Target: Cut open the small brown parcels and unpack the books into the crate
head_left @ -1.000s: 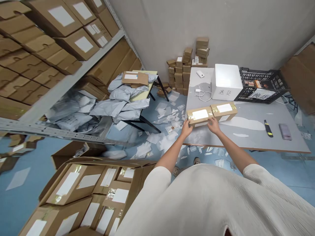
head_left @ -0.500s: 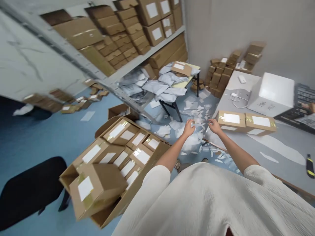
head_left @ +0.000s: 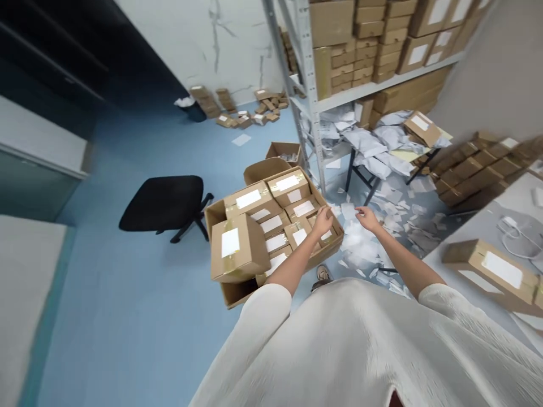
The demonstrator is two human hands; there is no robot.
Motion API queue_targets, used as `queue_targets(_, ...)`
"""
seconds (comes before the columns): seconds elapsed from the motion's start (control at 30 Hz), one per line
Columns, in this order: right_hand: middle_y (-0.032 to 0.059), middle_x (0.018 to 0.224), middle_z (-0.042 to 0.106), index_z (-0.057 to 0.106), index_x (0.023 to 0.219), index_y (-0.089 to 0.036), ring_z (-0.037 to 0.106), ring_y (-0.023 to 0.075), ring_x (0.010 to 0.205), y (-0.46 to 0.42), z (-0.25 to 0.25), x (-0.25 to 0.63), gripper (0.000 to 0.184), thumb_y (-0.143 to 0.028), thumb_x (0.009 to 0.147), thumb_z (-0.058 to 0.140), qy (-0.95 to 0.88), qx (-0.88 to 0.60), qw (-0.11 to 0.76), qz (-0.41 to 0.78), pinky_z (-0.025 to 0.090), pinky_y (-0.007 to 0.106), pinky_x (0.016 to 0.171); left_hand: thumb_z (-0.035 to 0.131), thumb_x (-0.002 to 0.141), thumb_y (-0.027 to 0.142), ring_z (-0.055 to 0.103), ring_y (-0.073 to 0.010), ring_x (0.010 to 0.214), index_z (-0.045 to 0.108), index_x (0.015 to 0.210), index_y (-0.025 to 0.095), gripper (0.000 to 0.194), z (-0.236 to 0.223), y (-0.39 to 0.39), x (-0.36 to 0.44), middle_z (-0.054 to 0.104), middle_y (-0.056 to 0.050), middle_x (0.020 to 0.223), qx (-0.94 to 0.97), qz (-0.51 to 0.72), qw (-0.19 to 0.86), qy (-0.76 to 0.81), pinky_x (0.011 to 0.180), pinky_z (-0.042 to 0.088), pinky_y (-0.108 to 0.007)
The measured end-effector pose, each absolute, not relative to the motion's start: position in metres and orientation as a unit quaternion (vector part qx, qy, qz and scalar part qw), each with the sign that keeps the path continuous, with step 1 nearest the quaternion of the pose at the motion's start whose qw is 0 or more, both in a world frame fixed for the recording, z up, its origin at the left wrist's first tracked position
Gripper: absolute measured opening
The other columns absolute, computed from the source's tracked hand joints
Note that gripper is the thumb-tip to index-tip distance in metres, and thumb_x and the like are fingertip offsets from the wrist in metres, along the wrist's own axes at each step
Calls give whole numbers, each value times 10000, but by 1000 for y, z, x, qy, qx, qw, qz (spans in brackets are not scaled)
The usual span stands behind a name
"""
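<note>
My left hand (head_left: 323,221) is held out above the near right corner of a large open carton (head_left: 278,265), its fingers loosely bent and slightly apart. My right hand (head_left: 367,219) hovers to the right, over the paper-strewn floor, with thumb and fingers a little apart. I make out nothing held in either hand. Several taped, white-labelled boxes are packed in the carton. A larger labelled box (head_left: 254,243) lies tilted on top at its left end. A small white paper piece (head_left: 348,211) shows between my hands, seemingly on the floor.
A black chair (head_left: 163,203) stands left of the carton. Behind are a metal shelf (head_left: 382,85) of boxes and a small table with grey mailer bags (head_left: 373,147). Paper scraps (head_left: 365,249) litter the floor. A labelled box (head_left: 487,271) sits on the right-hand desk.
My view has swung left, so the carton now lies under my left hand and the desk has slid toward the right edge. Both hands keep nearly the same pose before me.
</note>
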State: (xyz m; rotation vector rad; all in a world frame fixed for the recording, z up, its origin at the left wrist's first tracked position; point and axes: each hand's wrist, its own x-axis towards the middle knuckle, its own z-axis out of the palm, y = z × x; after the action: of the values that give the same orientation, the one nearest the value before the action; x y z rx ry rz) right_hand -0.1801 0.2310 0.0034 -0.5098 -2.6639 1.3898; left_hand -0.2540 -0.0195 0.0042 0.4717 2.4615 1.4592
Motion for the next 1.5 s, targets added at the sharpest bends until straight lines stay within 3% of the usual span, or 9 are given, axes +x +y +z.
queue_targets(0.27, 111, 1196, 806, 802, 1176, -197, 759, 275, 1073, 97, -9, -291, 367, -243, 854, 633, -886, -44, -61, 458, 587, 487, 1101, 598, 857, 114, 523, -294, 1537, 668, 1401, 224, 559, 0, -168, -297, 624, -134, 1533, 14, 494, 74, 866, 1349, 372, -508)
queue_targets(0.47, 132, 1332, 788, 791, 1194, -193, 764, 269, 1119, -9, -22, -328, 380, -219, 852, 630, -863, 42, -170, 474, 577, 476, 1120, 607, 884, 121, 486, -305, 1575, 671, 1414, 228, 544, 2, -260, -276, 577, -141, 1604, -102, 476, 22, 873, 1366, 347, -499)
queue_targets(0.57, 115, 1295, 804, 792, 1167, -211, 765, 279, 1134, -64, -28, -331, 337, -238, 859, 657, -839, 73, -221, 492, 582, 502, 1117, 577, 908, 125, 459, -286, 1596, 658, 1431, 218, 538, 6, -297, -256, 535, -140, 1647, -124, 455, -13, 882, 1369, 342, -463)
queue_targets(0.8, 106, 1284, 809, 805, 1149, -222, 749, 278, 1242, -163, -32, -315, 308, -264, 850, 744, -780, 122, -315, 527, 534, 514, 1201, 612, 878, 152, 367, -362, 1646, 656, 1412, 250, 545, 16, -366, -220, 460, -141, 1729, -280, 355, -54, 890, 1367, 275, -587)
queue_targets(0.97, 104, 1361, 788, 788, 1217, -240, 713, 298, 1348, -187, -37, -305, 374, -257, 844, 773, -768, 128, -341, 527, 513, 519, 1231, 655, 854, 191, 313, -417, 1664, 635, 1408, 243, 557, 11, -388, -208, 401, -184, 1769, -374, 325, -28, 868, 1348, 228, -651)
queue_targets(1.13, 122, 1420, 756, 718, 1368, -250, 690, 305, 1380, -189, -49, -300, 546, -285, 829, 803, -766, 108, -348, 529, 532, 534, 1208, 683, 851, 254, 451, -466, 1550, 594, 1457, 213, 613, 5, -392, -207, 578, -242, 1600, -378, 343, 8, 860, 1274, 327, -657)
queue_targets(1.27, 129, 1452, 733, 654, 1462, -248, 665, 309, 1409, -183, -55, -297, 678, -287, 805, 814, -771, 86, -337, 533, 522, 535, 1217, 708, 843, 249, 474, -482, 1516, 604, 1443, 210, 610, 6, -392, -211, 635, -247, 1512, -358, 326, 21, 875, 1249, 333, -657)
queue_targets(1.5, 134, 1478, 711, 694, 1337, -264, 663, 337, 1393, -168, -45, -288, 550, -351, 811, 825, -792, 55, -300, 529, 521, 547, 1219, 752, 820, 280, 591, -409, 1412, 585, 1442, 263, 644, 0, -377, -200, 585, -190, 1491, -354, 385, 33, 852, 1205, 443, -542)
